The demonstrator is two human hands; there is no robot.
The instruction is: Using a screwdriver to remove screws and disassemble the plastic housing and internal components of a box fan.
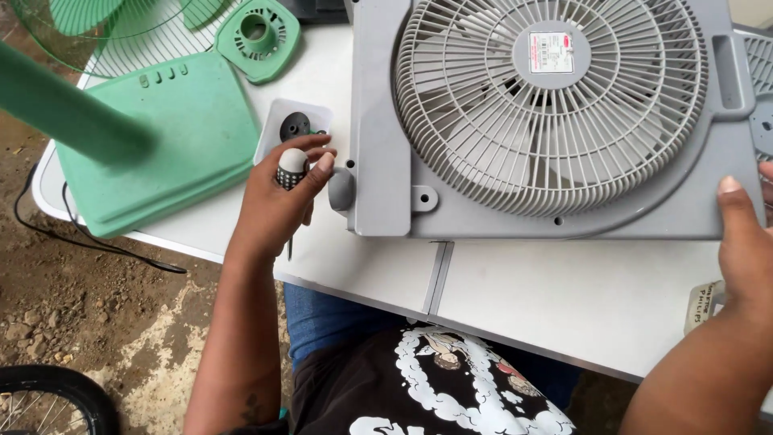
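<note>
From the left I see a green fan base [157, 145] and a small white tray [282, 121] — then my left hand [282, 197] clenched round a screwdriver [291, 173], just beside the grey knob [341, 189] on the box fan [547, 121]. The fan lies flat on the white table [564, 298], my right hand [745, 242] gripping its right edge. I judge I'm steadying it for screw work — bringing the tip to a screw without catching the knob.

Outdoor repair spot: white table [515, 298] on dirt ground [88, 322], dismantled fan parts [258, 32].
</note>
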